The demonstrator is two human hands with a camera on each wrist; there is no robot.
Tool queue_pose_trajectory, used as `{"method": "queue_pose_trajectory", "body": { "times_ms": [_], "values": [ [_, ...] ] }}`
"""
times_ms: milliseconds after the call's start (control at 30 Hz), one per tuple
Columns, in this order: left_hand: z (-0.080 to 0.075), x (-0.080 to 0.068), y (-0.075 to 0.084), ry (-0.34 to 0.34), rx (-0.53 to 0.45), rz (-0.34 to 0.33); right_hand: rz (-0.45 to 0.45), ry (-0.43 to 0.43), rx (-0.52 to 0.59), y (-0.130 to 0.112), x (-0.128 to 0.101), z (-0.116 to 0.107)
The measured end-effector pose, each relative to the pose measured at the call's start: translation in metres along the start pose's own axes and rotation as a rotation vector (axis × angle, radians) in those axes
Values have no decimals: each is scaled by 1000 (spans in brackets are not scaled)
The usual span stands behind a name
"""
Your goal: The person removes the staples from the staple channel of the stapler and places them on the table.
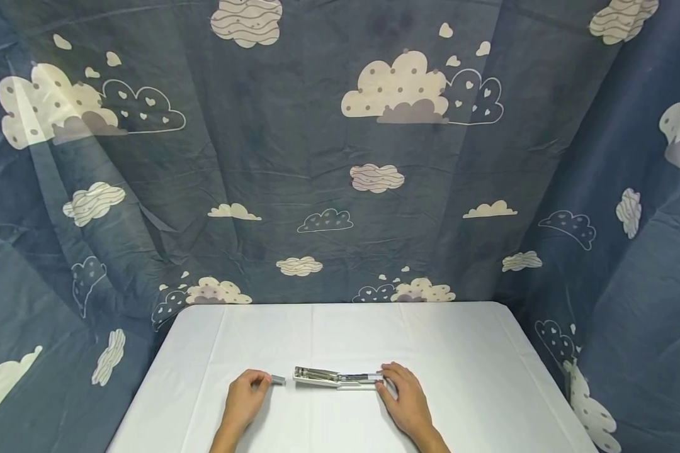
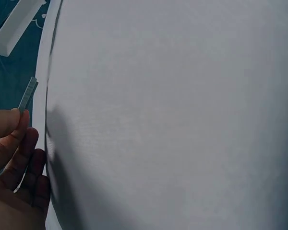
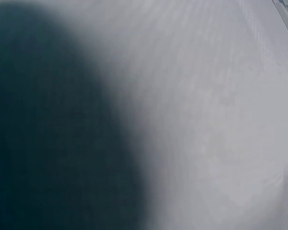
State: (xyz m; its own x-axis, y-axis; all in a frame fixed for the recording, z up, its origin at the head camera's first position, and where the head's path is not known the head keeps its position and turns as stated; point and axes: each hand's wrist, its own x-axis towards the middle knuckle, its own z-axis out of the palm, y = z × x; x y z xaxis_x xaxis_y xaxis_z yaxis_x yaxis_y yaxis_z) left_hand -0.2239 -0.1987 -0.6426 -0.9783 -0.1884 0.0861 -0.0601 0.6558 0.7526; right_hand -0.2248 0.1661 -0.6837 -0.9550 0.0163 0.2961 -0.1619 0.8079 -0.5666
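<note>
Staples, a short grey metal strip [image 1: 277, 379], are pinched in the left hand [image 1: 243, 399] just left of the opened white-and-silver stapler [image 1: 337, 377] on the white-covered bench [image 1: 459, 352]. The strip is judged light, stiff yet easily snapped, best held by its sides. The stapler's rear end is steadied by the curled fingers of the right hand [image 1: 408, 399].

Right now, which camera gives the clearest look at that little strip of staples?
The left wrist view: the staple strip shows close up, pinched by the left hand. The head view shows it tiny beside the stapler, which the right hand touches. The right wrist view shows none of it.
</note>
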Motion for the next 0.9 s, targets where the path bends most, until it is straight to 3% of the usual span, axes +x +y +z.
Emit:
{"method": "queue_pose_trajectory", "body": {
  "times_ms": [200, 533, 900],
  "values": [
    [0, 0, -4, -6, 82, 55, -17, 8, 3, -1, 0, 2],
    [-4, 1, 1, -40, 156, 41, 7, -17, -5, -3, 0, -1],
    [0, -1, 5, -5, 196, 70, 10, -17, 8, -3, 0, -4]
  ]
}}
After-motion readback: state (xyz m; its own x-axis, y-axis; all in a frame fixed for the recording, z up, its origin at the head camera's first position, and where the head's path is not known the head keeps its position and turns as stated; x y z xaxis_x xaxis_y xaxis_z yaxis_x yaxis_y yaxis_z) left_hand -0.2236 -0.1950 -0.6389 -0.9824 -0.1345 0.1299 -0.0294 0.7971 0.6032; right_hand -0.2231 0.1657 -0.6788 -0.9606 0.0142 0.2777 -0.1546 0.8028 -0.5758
